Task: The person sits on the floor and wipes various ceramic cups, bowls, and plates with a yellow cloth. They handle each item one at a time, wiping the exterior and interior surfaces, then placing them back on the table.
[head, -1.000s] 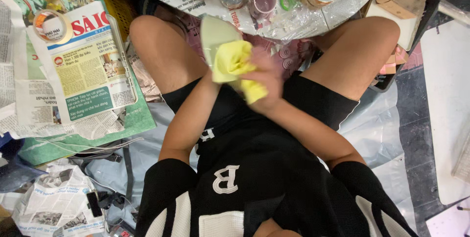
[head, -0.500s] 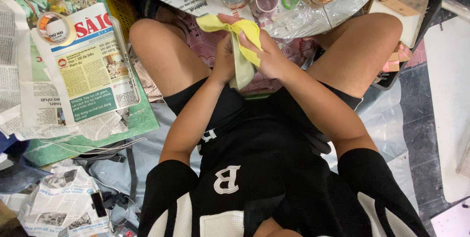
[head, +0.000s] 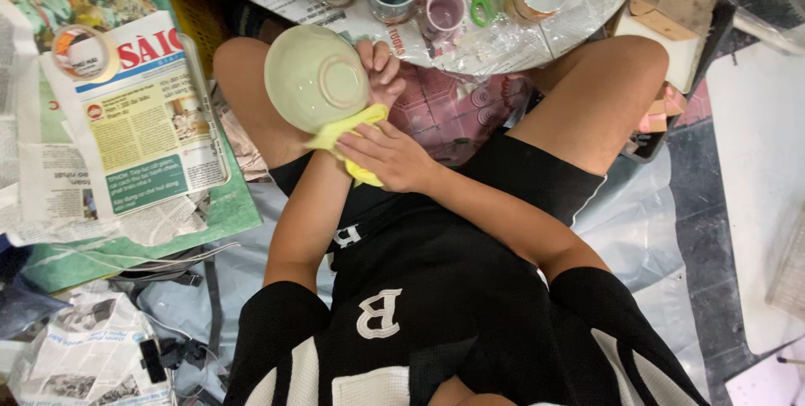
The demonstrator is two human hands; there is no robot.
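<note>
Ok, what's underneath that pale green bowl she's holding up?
A yellow cloth sits under the pale green bowl, pressed by the right hand. The left hand grips the bowl's rim. The bowl's inside faces away, unseen.

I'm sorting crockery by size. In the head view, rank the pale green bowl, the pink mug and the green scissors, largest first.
1. Pale green ceramic bowl, though held nearer the camera.
2. Pink ceramic mug.
3. Green-handled scissors, partly under plastic, so unsure.

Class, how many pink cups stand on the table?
1. The pink cup stands on the table, left of the green scissors; others may lie beyond the picture's top edge.
</note>
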